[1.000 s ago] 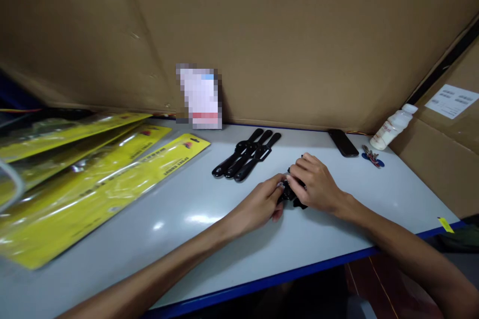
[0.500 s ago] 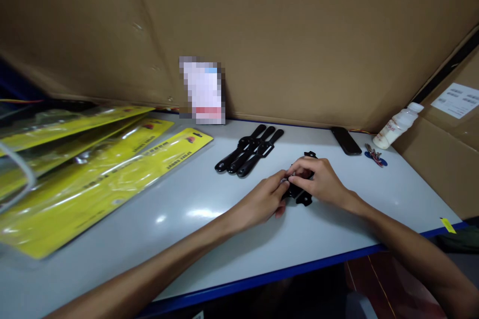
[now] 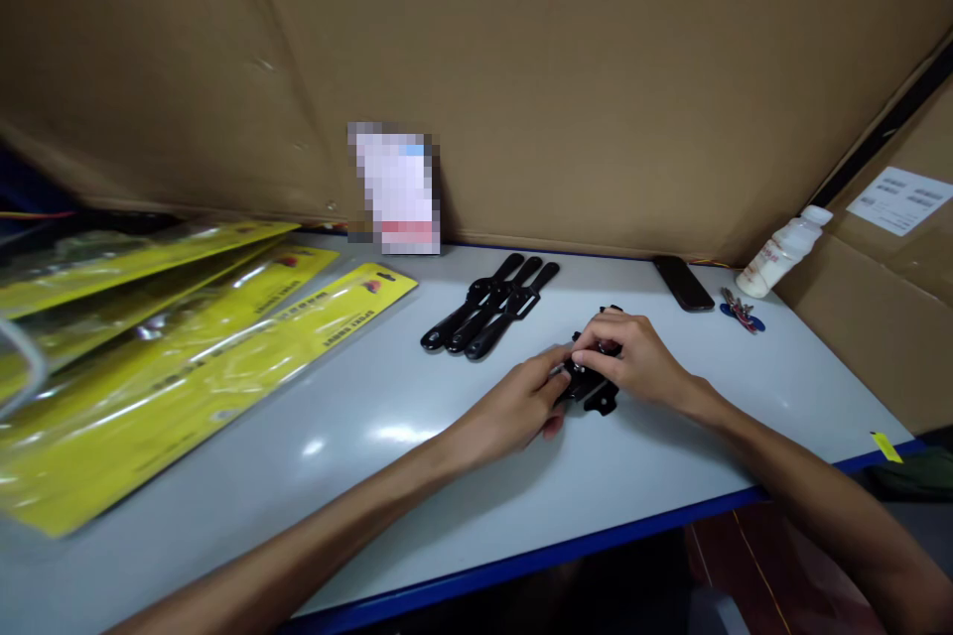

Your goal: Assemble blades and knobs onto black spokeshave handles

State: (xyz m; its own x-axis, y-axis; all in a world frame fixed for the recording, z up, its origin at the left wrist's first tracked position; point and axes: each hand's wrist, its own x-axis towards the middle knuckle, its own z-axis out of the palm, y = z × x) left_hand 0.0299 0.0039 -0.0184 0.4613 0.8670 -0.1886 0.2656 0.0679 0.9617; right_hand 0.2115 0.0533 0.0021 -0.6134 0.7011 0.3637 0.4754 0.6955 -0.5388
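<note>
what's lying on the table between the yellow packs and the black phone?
Three black handled pieces, side by side, between the yellow packs and the black phone; head view.

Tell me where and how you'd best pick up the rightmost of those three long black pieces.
I'd grip the rightmost piece by its broad, rounded near end, pinching across its width from above and the right. It lies flat with the middle piece close along its left, so the right likely leaves more finger room.

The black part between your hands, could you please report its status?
Left hand gripping glossy black lugged part; right hand over it, grasp unclear. Part partly hidden by hands. Three black long-handled pieces nearby, not touching hands.
</note>
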